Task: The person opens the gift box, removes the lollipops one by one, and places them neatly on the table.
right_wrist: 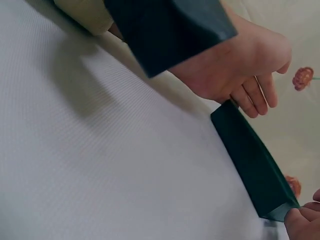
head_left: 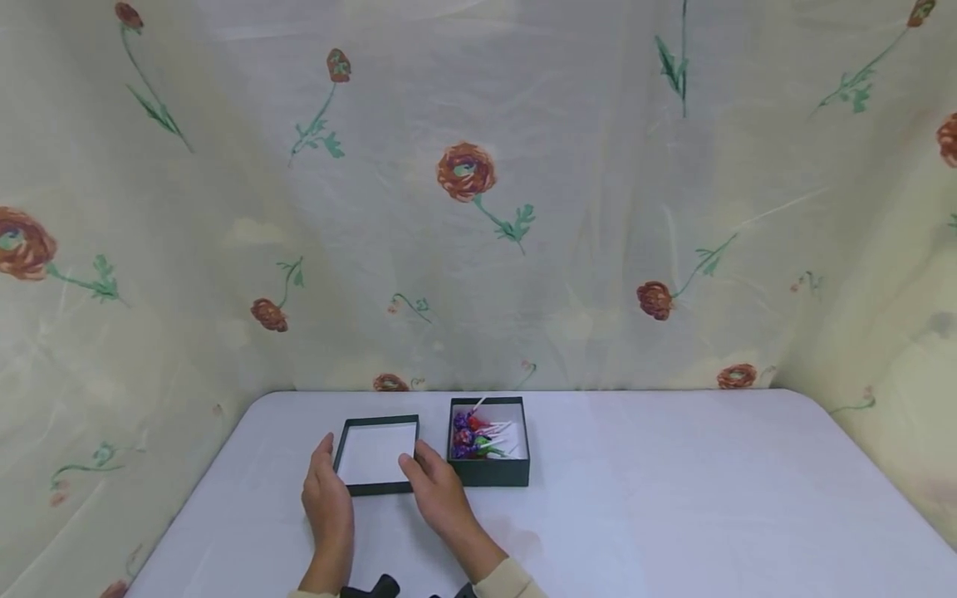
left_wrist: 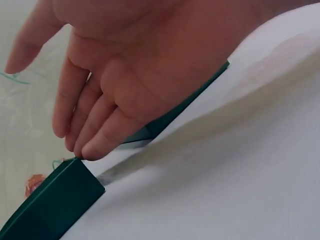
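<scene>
Both relaxed hands, left hand [head_left: 326, 498] and right hand [head_left: 439, 492], flank the lid [head_left: 376, 453] edges, grasping nothing.

- The shallow dark green cardboard lid [head_left: 376, 453] shows a plain white inside.
- The deeper dark green cardboard box [head_left: 489, 470] holds purple, red and green wrapped lollipops [head_left: 471, 437] on white sticks.
- The smooth tabletop [head_left: 673, 498] is pale lavender-white.
- The draped cream fabric backdrop [head_left: 478, 208] carries rust-red flowers with green stems.
</scene>
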The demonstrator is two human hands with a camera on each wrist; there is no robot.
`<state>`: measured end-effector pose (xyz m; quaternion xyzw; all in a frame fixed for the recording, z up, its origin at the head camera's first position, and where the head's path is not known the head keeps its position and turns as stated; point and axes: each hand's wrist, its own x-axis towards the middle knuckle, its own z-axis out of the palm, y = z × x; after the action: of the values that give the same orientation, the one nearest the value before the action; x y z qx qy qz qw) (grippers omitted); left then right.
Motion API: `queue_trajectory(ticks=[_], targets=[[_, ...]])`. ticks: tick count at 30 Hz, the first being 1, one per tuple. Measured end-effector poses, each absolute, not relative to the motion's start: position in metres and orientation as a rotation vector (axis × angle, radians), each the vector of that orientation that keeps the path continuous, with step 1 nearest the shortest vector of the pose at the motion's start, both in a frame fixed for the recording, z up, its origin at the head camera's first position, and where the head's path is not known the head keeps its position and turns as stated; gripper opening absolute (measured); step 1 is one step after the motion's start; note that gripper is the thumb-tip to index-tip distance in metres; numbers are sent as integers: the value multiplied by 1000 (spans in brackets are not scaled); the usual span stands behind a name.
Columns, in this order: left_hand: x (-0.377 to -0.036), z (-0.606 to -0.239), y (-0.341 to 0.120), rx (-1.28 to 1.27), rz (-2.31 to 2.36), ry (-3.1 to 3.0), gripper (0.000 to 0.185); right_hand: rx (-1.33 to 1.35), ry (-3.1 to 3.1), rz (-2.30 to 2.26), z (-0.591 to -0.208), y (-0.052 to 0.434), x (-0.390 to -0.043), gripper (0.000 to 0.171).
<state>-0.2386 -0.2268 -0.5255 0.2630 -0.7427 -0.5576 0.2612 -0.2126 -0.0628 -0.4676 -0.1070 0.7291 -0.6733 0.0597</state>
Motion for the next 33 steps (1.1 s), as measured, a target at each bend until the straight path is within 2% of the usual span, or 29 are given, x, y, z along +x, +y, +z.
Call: queue_trajectory(ticks=[5, 8, 21, 33], targets=[[-214, -484, -210, 597, -1535, -1953, 55, -367, 2191, -2042, -460, -58, -212, 65], [-208, -470, -205, 574, -1514, -1950, 54, -392, 2172, -2045, -454, -55, -210, 64], [-209, -457, -191, 525, -1533, -1933, 51, -509, 2161, -2134, -434, -34, -209, 47], [-219, -455, -159, 335, -1569, -1997, 47, -562, 2323, -2089, -423, 0, -223, 43]])
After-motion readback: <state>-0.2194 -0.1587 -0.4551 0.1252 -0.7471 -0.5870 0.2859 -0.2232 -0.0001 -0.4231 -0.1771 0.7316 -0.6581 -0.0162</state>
